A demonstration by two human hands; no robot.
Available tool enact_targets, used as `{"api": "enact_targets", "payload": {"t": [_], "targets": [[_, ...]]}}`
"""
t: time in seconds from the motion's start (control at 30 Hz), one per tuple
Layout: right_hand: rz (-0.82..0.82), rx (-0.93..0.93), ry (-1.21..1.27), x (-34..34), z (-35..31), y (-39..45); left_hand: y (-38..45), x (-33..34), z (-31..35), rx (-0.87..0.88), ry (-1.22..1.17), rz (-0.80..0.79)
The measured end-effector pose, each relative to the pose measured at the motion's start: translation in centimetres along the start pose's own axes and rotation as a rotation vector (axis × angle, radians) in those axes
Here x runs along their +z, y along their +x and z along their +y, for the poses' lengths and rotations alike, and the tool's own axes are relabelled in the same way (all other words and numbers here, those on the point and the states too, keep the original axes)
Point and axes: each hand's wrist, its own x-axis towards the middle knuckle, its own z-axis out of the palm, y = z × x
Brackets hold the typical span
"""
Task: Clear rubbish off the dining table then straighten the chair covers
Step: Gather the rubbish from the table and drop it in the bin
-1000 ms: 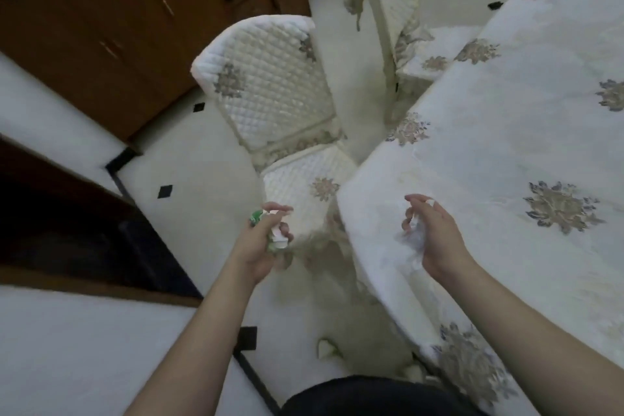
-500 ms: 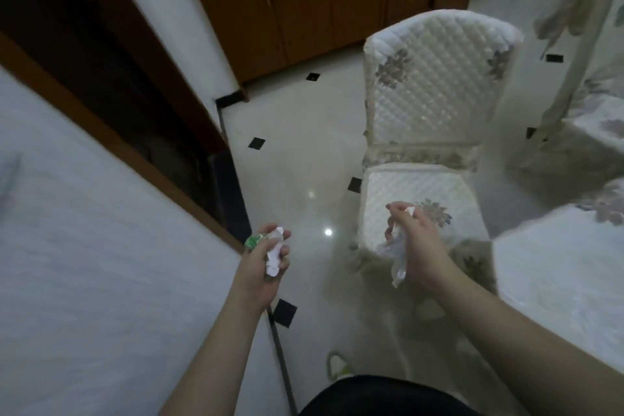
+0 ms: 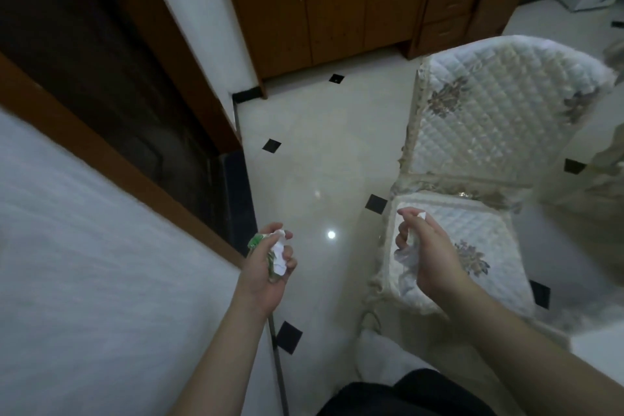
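Between the hands lies bare floor; the left hand (image 3: 266, 267) grips crumpled paper with a green wrapper (image 3: 278, 253), the right hand (image 3: 427, 255) grips white tissue (image 3: 405, 267). Rubbish-clearing step, I judge; next needs a bin.

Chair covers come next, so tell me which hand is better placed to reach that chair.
Right, probably. The right hand hangs over the chair seat; the left hand is over the floor beside it. Both grip rubbish: crumpled paper left, tissue right.

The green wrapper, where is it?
The green wrapper is low in the head view, left of centre, gripped with crumpled white paper in the left hand, above the floor.
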Motion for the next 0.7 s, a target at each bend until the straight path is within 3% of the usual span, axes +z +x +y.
{"api": "enact_targets", "payload": {"t": [0.37,0.5,0.7], "targets": [[-0.117,0.228,0.137,8.2,-4.5,14.3,9.0,6.8,9.6,0.081,0.096,-0.001],[-0.13,0.332,0.333,12.6,-6.4,17.6,12.2,7.4,12.5,0.096,0.069,0.014],[-0.305,0.302,0.416,21.9,-9.0,22.7,20.3,8.5,18.1,0.1,-0.037,-0.051]]}}
